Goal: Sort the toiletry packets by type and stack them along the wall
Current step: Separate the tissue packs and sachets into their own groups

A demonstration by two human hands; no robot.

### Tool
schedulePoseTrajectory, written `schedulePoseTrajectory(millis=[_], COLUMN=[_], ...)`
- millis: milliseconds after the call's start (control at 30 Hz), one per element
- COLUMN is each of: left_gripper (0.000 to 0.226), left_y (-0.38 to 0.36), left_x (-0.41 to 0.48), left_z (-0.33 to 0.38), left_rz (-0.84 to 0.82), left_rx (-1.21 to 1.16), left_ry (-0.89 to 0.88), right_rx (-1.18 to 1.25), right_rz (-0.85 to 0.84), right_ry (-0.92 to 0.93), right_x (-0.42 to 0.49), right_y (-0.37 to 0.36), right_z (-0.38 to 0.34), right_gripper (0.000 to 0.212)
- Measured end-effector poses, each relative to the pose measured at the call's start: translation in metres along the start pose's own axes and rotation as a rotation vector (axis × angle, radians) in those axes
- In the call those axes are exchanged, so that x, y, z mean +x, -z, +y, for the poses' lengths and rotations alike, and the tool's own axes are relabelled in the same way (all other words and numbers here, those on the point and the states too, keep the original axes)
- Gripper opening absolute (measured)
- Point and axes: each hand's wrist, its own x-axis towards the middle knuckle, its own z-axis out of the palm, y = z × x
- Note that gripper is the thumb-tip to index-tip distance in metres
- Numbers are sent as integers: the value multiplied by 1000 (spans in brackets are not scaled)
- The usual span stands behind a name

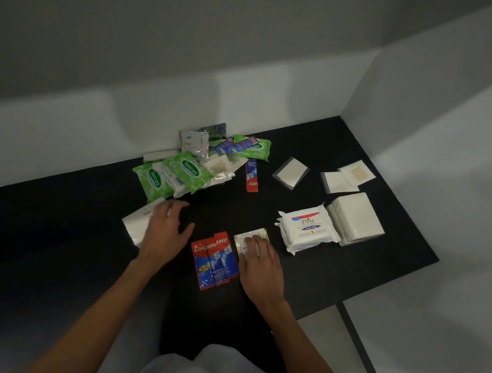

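Pale cloth over the person's lap [216, 371] at the near edge; both forearms reach out over the black tabletop [71, 230].

Right hand [261, 265]: fingers laid nearly flat on a gold Dove sachet [247, 238], pressing, not pinching. The sachet lies just beside the Colgate sachets [217, 262], which are fanned and overlapping.

Left hand [166, 231]: fingers spread and loose, holding nothing, over the edge of a white tissue pack [133, 224]. Contact unclear.

Off to the right, a Dove wipes stack [309, 230] touches a stack of plain white packs [356, 219].

Unsorted heap [199, 158] against the wall [125, 122], green Sanicare packs [177, 174] on its near side.

Judgement: the step is settling the Dove sachet as its own pile. It is best slid clear of the Colgate edge and squared, with room left for more. The near piles are not along the wall yet.
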Motion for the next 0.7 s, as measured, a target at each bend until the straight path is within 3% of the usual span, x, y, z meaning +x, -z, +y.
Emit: schedulePoseTrajectory(millis=[167,267,500,700], left_gripper=[110,124,113,101], left_y=[16,18,16,25], left_x=[8,12,12,7], left_z=[-57,-76,-82,-50], left_rz=[-142,-292,-305,-296], left_rx=[185,240,138,-341], left_ry=[174,243,299,424], right_rx=[-21,-48,-44,5], right_rz=[-65,-52,-88,-128], right_ry=[23,25,2,-17], right_x=[-3,-4,-1,1], right_y=[-17,-22,-19,-8], right_z=[10,13,11,5], right_gripper=[58,57,57,60])
